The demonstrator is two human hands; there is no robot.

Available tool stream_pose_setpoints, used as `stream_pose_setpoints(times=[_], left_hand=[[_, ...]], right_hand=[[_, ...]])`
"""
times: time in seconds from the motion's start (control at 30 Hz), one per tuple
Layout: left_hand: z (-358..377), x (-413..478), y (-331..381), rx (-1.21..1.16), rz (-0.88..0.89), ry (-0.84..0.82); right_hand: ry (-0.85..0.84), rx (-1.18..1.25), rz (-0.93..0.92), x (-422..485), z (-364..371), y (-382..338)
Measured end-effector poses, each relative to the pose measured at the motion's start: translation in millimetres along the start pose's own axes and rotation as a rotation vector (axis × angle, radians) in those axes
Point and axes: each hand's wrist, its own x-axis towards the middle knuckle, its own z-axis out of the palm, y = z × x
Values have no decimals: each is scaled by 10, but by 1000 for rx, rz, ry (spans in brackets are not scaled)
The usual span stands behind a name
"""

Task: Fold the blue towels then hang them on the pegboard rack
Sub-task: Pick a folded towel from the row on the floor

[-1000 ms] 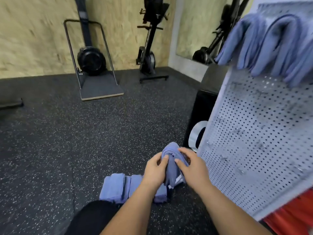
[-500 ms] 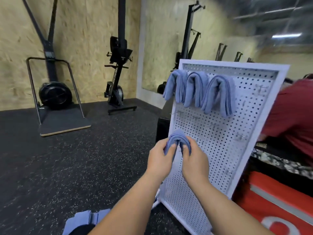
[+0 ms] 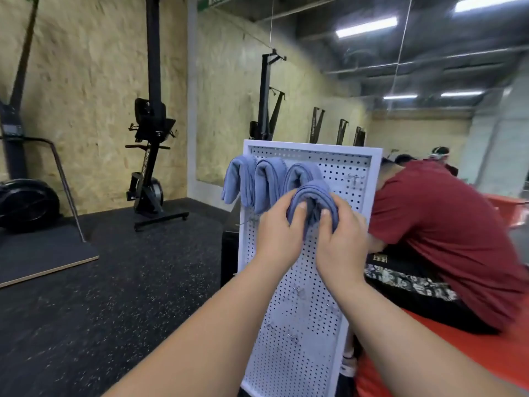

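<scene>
A folded blue towel (image 3: 312,196) is held up in front of the white pegboard rack (image 3: 303,296), just right of and slightly below three folded blue towels (image 3: 266,181) that hang along its top row. My left hand (image 3: 279,230) grips the towel's left side with the thumb on its front. My right hand (image 3: 342,233) grips its right side the same way. A bare hook (image 3: 354,179) sticks out at the board's upper right.
A person in a red shirt (image 3: 446,239) leans over right behind the board, on an orange mat (image 3: 429,365). A black box (image 3: 229,253) stands behind the board's left edge. Exercise machines (image 3: 148,156) line the plywood wall across the dark rubber floor (image 3: 114,282).
Both hands have lifted the folded towel from the floor up past the board's middle to its top row. My view has tilted upward with them.
</scene>
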Motion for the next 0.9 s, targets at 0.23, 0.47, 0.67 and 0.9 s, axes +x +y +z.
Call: stream_pose_setpoints(times=[0.23,0.47,0.67,0.9], left_hand=[[275,385,370,-39,90,-7],[626,638,315,-38,-121,-62],[578,733,341,13,8,118],[547,834,282,162,52,230]], right_hand=[[122,34,-24,513,-292,-29],[64,-47,70,733,-236,263],[98,-49,-2,843,-278,298],[105,-76,-31,922,-254,263]])
